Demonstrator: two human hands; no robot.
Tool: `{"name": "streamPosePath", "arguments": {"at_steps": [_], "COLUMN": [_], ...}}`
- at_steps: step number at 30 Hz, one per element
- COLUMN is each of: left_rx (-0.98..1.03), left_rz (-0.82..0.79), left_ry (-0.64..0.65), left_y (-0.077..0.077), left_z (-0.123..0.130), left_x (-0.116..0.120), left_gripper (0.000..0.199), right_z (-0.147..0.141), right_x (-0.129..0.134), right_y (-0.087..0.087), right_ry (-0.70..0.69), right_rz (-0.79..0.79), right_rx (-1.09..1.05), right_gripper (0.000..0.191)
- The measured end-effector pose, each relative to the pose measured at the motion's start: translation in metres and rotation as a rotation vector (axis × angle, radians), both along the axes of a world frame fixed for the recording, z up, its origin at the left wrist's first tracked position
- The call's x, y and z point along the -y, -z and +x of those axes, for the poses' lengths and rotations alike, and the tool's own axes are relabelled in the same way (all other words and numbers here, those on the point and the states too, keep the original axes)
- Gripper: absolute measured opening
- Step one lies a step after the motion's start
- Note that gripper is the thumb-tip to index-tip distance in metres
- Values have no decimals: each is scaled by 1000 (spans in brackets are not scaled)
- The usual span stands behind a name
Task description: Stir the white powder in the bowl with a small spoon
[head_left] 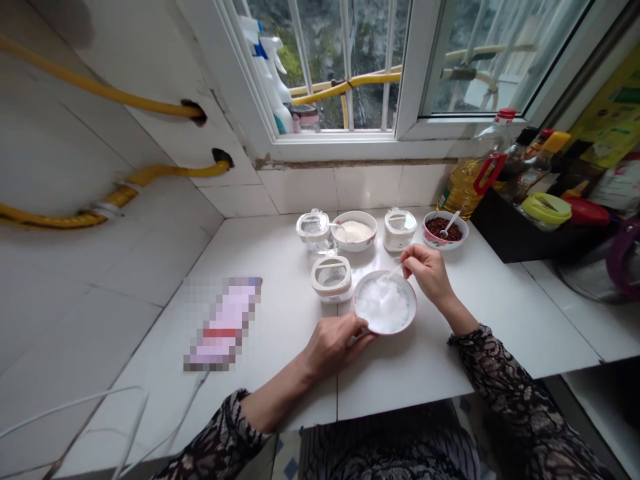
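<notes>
Steadying a round bowl (pixel 385 305) of coarse white crystals on the white tiled counter (pixel 280 320)
Left hand (pixel 333 343) cups its near rim, fingers curled; right hand (pixel 427 273) pinches a thin white spoon (pixel 395 271) dipped in

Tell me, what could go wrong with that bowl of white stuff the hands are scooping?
1. The bowl of white grains looks heaped close to its rim, so the small spoon in the right hand might flick some onto the counter.
2. The left hand grips only the bowl's near edge, so a hard push could tip it.
3. The lidded jar stands right beside the bowl and could get knocked.
</notes>
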State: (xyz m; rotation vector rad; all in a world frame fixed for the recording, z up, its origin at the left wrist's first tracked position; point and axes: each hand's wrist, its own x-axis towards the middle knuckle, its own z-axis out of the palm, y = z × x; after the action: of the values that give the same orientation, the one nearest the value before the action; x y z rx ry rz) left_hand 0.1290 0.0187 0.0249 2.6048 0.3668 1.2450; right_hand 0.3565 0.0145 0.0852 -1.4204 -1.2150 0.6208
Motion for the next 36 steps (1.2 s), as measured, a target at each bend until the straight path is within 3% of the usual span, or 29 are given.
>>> {"name": "streamPosePath", "arguments": {"at_steps": [5, 11, 15, 20, 22, 28, 36], "left_rx": [-2, -5, -5, -2, -2, -3, -8], "left_rz": [9, -4, -11, -5, 4, -6, -1], "left_ry": [7, 5, 7, -5, -11, -1, 1], "left_y": [0, 1, 1, 0, 0, 1, -1], "left_z": [0, 0, 0, 0, 0, 0, 0], "left_x": [0, -1, 0, 0, 0, 0, 0], "left_gripper": [10, 10, 9, 11, 12, 10, 12], "right_z": [9, -3, -31, -49, -45, -12, -1], "right_x": [-9, -4, 5, 5, 5, 10, 6], "right_y": [3, -1, -3, -1, -5, -22, -12], "right_ry": [17, -74, -159, -319, -306, -14, -115], "right_rz": [-52, 16, 179, 417, 467, 404, 428], "right_rx": [-255, -309, -67, 628, 672, 577, 873], "right_gripper": [9, 8, 11, 19, 20, 16, 12]}}
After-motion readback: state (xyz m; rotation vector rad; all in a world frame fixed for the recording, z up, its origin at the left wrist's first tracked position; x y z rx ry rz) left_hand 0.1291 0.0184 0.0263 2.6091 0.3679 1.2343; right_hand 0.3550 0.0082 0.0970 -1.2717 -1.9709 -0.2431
